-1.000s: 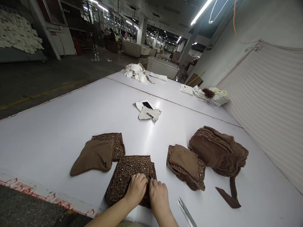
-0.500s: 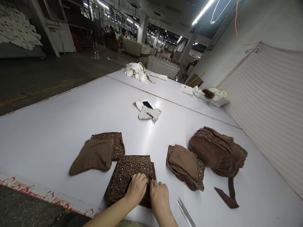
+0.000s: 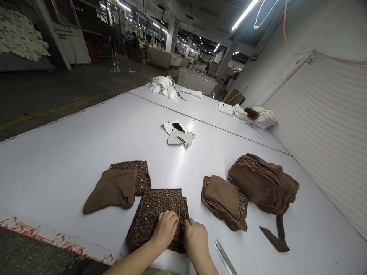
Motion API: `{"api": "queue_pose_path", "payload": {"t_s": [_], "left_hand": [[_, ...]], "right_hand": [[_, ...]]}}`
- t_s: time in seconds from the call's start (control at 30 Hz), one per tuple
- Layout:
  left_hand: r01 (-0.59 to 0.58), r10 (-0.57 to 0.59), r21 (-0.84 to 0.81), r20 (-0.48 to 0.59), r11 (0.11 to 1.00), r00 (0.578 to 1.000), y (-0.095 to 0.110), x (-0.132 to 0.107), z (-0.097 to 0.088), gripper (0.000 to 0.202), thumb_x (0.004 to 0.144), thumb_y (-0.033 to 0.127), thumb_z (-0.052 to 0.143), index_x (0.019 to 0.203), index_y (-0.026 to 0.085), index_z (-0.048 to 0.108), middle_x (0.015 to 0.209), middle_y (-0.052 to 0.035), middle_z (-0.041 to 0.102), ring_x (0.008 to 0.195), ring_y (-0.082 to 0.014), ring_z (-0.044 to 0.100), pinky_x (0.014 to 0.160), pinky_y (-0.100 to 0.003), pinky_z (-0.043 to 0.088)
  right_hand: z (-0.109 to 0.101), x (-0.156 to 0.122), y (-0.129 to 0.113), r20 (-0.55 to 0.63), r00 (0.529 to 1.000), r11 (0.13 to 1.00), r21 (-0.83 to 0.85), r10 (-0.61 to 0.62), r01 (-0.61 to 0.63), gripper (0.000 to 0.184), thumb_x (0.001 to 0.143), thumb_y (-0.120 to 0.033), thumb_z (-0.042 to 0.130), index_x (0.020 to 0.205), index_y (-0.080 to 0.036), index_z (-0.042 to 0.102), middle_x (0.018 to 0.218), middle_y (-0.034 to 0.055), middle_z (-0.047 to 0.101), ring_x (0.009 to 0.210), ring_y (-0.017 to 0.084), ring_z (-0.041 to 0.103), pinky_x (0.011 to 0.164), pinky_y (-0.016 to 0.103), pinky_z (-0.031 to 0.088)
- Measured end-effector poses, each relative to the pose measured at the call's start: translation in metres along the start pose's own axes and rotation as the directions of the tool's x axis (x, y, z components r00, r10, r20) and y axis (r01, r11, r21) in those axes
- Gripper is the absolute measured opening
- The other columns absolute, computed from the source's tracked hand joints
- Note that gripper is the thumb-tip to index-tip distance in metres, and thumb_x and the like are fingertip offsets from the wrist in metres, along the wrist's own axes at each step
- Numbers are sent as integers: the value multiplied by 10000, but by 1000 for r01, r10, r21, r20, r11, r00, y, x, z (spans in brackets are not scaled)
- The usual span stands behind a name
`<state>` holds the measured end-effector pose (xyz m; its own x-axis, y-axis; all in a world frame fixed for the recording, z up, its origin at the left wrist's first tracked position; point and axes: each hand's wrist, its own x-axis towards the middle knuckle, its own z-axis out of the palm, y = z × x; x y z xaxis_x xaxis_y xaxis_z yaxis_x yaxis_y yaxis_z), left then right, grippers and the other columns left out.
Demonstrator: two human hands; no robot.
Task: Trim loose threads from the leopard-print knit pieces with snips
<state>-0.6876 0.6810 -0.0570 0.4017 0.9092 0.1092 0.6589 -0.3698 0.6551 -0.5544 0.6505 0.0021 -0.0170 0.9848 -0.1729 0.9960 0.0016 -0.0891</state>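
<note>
Leopard-print fabric [image 3: 155,214], no legible label

Left hand [image 3: 165,230]: lay palm-down on the leopard-print stack [image 3: 155,214], fingers curled at its right edge.
Right hand [image 3: 196,238]: just beside the left, fingertips pinching that same edge.
Metal ruler [image 3: 225,256]: on the table [image 3: 71,152], near the right hand.
Plain brown pile [image 3: 262,183]: well right of both hands.
</note>
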Motion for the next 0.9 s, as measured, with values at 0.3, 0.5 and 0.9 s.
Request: {"api": "queue_pose_path", "payload": {"t_s": [0.3,0.5,0.9], "left_hand": [[38,-38,-157,0,987,999,-11,-2,1,168,864,147,408,846,219,559,985,-35,621,958,-193,568,857,-380,420],[32,-38,-137,-42,990,998,-23,-10,9,168,820,113,438,805,222,565,1085,-56,629,1053,-222,577,938,-458,426],[-125,119,-36,-140,991,983,-23,-11,10,201,831,92,422,805,213,581,1139,-77,593,1151,-234,514,1019,-519,387]], "right_hand": [[50,20,18,309,897,87,932,317,-351,284,646,-443,649,581,-212,497,538,-37,506,541,140,463,550,264,361],[69,20,12,279,892,-44,958,355,-282,163,600,-305,589,637,-226,452,563,-72,459,545,116,420,561,242,351],[68,17,7,222,927,-93,975,304,-203,175,586,-258,665,730,-194,590,649,-42,557,656,151,499,652,263,409]]}}
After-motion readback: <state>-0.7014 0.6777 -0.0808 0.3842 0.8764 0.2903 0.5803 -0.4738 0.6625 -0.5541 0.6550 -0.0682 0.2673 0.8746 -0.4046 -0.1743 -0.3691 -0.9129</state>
